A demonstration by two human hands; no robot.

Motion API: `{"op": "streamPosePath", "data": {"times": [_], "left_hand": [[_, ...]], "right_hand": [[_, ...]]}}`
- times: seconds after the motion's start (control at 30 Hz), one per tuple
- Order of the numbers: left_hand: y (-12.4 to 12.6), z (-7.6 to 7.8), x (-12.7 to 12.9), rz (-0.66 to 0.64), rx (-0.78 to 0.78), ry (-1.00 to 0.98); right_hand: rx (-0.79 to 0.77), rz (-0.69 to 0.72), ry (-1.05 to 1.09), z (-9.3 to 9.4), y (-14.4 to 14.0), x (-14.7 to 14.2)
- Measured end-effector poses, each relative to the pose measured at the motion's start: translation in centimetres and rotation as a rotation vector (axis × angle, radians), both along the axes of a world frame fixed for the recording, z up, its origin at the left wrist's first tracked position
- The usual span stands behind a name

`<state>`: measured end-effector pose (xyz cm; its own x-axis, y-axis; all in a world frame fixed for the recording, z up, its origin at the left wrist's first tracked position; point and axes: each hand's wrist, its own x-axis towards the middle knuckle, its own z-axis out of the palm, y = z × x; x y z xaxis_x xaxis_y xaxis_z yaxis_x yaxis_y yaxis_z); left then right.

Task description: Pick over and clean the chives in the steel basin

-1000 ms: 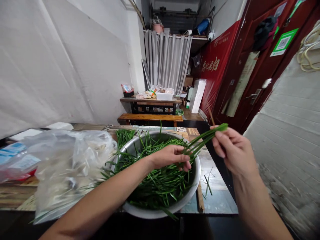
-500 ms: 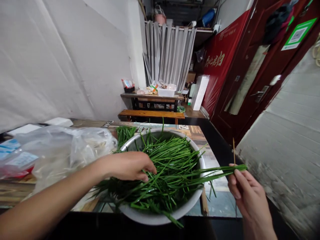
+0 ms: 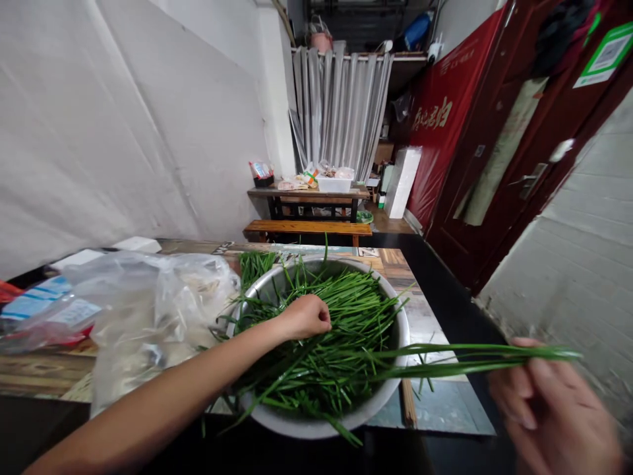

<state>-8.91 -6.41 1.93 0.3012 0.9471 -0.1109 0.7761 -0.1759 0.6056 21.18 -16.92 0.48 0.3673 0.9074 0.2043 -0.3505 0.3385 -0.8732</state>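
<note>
A large metal basin (image 3: pixel 401 336) full of long green garlic chives (image 3: pixel 353 297) stands on the table before me. Over the middle of the chives is my left hand (image 3: pixel 307 316), its fingers curled closed; whatever they hold is hidden. To the right of the basin, my right hand (image 3: pixel 554 396) pinches a few chives by one end. Those strands stretch level from the basin's rim to my fingers. Motion blurs the right hand. A bundle of thin wooden sticks (image 3: pixel 408 402) lies beside the basin on the right.
Clear plastic bags (image 3: pixel 163 297) lie left of the basin. More chives (image 3: pixel 257 264) rest behind it on the wood-patterned table (image 3: pixel 390 260). A wooden bench (image 3: pixel 309 228) and another table with a white tub (image 3: pixel 336 183) stand farther back. A red door (image 3: pixel 504 145) is on the right.
My right hand has moved right and down, drawing the chives farther out; the thin stick upright in it is no longer visible. My left hand has shifted right and its fingers have closed.
</note>
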Motion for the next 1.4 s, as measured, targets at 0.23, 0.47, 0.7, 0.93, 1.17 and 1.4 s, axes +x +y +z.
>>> {"op": "streamPosePath", "data": {"times": [0.23, 0.47, 0.7, 0.93, 1.17, 1.4], "left_hand": [[1.2, 3.1, 2.2, 0.095, -0.270, -0.730], [2.5, 2.9, 5.9, 0.174, -0.199, -0.851], [2.5, 2.8, 6.9, 0.122, -0.134, -0.817], [2.3, 2.4, 7.1, 0.092, -0.252, -0.894], [1.9, 2.3, 7.0, 0.083, -0.328, -0.947], [1.6, 2.3, 6.9, 0.094, -0.321, -0.940]], "right_hand": [[-0.202, 0.468, -0.176, -2.0, 3.1, -7.3], [-0.220, 0.434, -0.283, -1.8, 4.4, -6.5], [-0.201, 0.449, -0.270, -2.0, 4.8, -6.2], [-0.196, 0.438, -0.267, -2.0, 4.9, -6.2], [-0.198, 0.442, -0.246, -2.3, 4.8, -6.3], [-0.214, 0.451, -0.224, -2.4, 4.7, -6.4]]}}
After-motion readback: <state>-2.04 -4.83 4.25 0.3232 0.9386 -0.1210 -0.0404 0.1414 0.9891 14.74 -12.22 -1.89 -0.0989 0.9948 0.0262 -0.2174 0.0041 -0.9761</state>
